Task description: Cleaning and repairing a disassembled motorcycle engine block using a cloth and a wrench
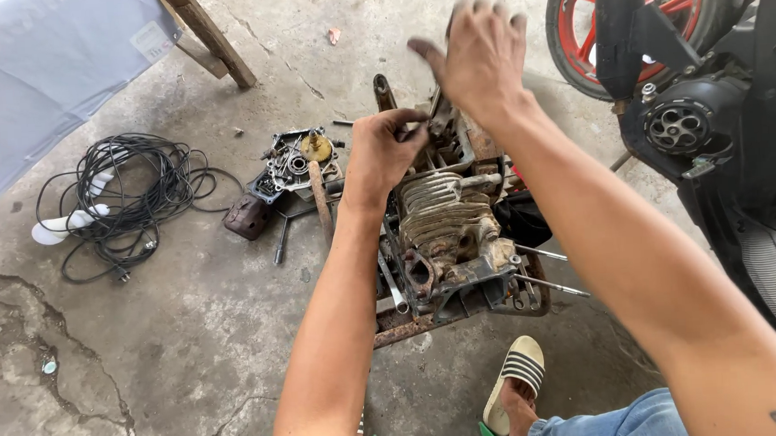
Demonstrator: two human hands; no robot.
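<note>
A dirty, rusty engine block (pixel 450 233) with cooling fins sits on a rusted metal frame (pixel 410 329) on the concrete floor. My left hand (pixel 383 153) is at the engine's upper left, its fingers pinched on a small part at the top of the engine. My right hand (pixel 479 57) is raised above the engine's far end, blurred, its fingers spread and holding nothing that I can see. My foot in a striped sandal (pixel 515 380) rests just below the frame.
A removed engine cover with gears (pixel 297 165), a hammer (pixel 320 199) and a dark metal piece (pixel 248 217) lie left of the engine. A black cable coil (pixel 130 199) lies farther left. A motorbike with a red wheel (pixel 696 74) stands at right.
</note>
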